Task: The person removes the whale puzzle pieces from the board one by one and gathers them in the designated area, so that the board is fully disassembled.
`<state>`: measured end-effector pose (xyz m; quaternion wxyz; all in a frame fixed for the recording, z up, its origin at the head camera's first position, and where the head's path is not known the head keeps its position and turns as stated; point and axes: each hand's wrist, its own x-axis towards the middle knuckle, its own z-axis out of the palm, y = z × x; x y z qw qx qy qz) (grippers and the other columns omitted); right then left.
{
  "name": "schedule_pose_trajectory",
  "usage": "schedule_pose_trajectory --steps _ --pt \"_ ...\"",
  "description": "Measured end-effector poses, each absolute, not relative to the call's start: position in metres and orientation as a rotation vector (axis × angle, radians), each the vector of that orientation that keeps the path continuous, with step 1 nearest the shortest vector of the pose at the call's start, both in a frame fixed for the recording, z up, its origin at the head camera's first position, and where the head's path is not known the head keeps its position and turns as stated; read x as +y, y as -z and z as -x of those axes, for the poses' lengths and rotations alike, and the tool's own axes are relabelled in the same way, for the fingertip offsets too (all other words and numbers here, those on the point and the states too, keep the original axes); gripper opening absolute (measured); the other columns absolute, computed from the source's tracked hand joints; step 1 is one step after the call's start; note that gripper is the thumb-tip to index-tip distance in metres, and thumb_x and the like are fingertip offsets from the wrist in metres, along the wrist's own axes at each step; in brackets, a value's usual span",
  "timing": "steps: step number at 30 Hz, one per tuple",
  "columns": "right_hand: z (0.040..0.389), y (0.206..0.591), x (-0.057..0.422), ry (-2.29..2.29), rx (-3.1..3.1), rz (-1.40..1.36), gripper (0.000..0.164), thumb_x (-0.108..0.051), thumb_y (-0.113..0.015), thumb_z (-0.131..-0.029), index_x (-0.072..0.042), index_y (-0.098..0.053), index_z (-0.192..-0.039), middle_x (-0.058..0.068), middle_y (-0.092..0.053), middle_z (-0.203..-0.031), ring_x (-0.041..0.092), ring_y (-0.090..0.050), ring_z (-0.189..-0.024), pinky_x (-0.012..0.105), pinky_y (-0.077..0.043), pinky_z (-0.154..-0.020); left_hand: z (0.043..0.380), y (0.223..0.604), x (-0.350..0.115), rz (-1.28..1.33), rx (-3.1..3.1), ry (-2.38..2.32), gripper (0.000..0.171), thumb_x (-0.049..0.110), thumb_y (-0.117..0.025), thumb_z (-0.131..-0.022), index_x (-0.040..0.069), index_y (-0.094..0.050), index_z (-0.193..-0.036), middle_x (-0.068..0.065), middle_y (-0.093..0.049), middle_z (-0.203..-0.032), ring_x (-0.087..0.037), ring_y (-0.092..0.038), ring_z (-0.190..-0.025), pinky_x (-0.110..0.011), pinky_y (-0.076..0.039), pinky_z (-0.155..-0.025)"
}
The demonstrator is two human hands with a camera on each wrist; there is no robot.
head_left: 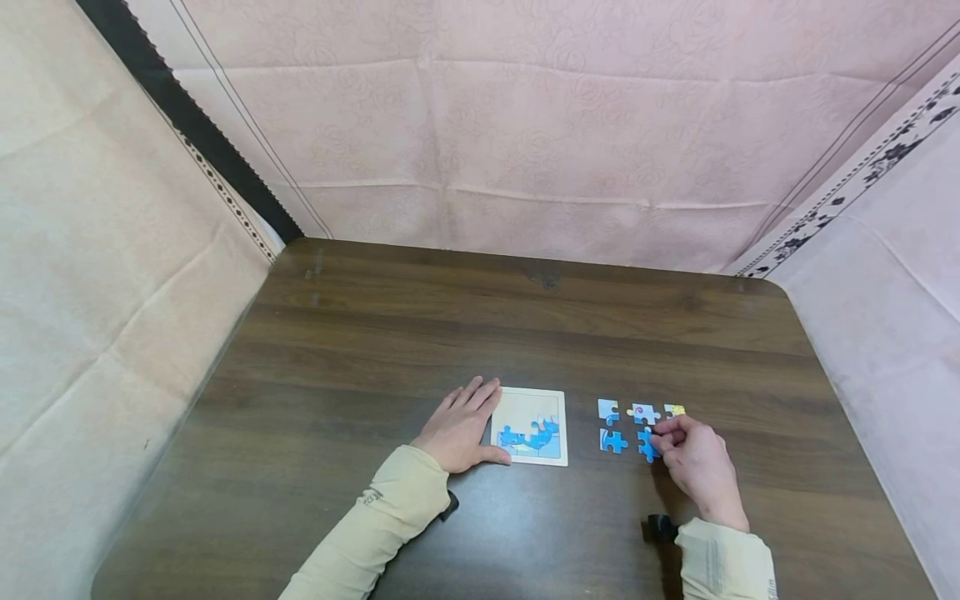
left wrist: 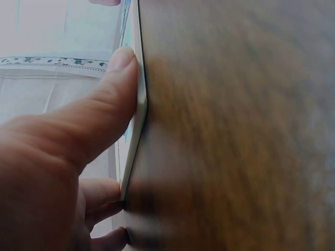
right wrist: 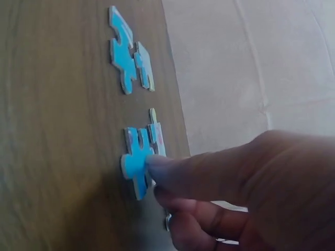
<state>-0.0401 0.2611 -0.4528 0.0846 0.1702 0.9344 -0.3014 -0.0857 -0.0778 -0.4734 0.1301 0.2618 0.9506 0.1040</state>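
Note:
My left hand (head_left: pixel 459 432) lies with spread, nearly straight fingers at the left side of a square puzzle board (head_left: pixel 566 427) with a pale rim. Its thumb (left wrist: pixel 112 86) presses on the board's edge. A blue sea picture partly fills the lower part of the board. To the right, my right hand (head_left: pixel 703 468) pinches the edge of a blue jigsaw piece (right wrist: pixel 137 162) between thumb and fingers, close over the table. Near it lie another blue piece (head_left: pixel 613 442), a white-and-blue piece (head_left: pixel 608 410), a mostly white piece (head_left: pixel 643 413) and a yellow-marked piece (head_left: pixel 674 410), partly hidden by the hand.
The brown wooden table (head_left: pixel 375 333) has rounded far corners. Pale cloth (head_left: pixel 525 142) hangs behind it and along both sides. A dark strap or device (head_left: pixel 662 528) sits at the right wrist.

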Motion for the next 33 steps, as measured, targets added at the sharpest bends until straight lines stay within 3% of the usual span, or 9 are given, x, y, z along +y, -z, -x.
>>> schedule_pose_trajectory --steps 6,11,21,33 --pt "0.043 0.451 0.25 1.013 2.809 -0.529 0.022 -0.01 -0.068 -0.091 -0.003 -0.062 -0.111 0.011 -0.059 -0.093 0.026 -0.053 -0.081 0.03 -0.047 -0.063 0.086 0.473 -0.078 -0.755 2.756 -0.297 0.102 0.071 -0.059 -0.08 0.011 -0.024 -0.155 -0.001 -0.019 -0.161 -0.023 -0.012 -0.148 -0.043 -0.017 -0.118" --pt "0.049 0.45 0.234 1.055 2.874 -0.4 0.022 -0.015 -0.069 -0.091 -0.003 -0.064 -0.108 0.009 -0.06 -0.088 0.023 -0.053 -0.076 0.027 -0.047 -0.058 0.086 0.472 -0.077 -0.746 2.759 -0.291 0.103 0.071 -0.059 -0.08 0.011 -0.024 -0.155 -0.001 -0.019 -0.161 -0.023 -0.012 -0.148 -0.043 -0.017 -0.118" --pt "0.058 0.453 0.189 1.034 2.929 -0.143 0.02 -0.016 -0.073 -0.088 -0.005 -0.066 -0.103 0.004 -0.059 -0.08 0.018 -0.053 -0.068 0.029 -0.045 -0.058 0.086 0.474 -0.077 -0.741 2.762 -0.276 0.103 0.072 -0.058 -0.079 0.012 -0.024 -0.155 -0.001 -0.018 -0.162 -0.023 -0.011 -0.148 -0.043 -0.016 -0.118" --pt "0.059 0.455 0.152 1.021 2.88 -0.059 0.024 -0.015 -0.077 -0.085 -0.008 -0.068 -0.106 0.001 -0.057 -0.081 0.018 -0.051 -0.067 0.026 -0.047 -0.051 0.086 0.474 -0.077 -0.735 2.753 -0.275 0.103 0.074 -0.057 -0.079 0.013 -0.023 -0.156 -0.001 -0.018 -0.162 -0.023 -0.01 -0.149 -0.044 -0.016 -0.118"
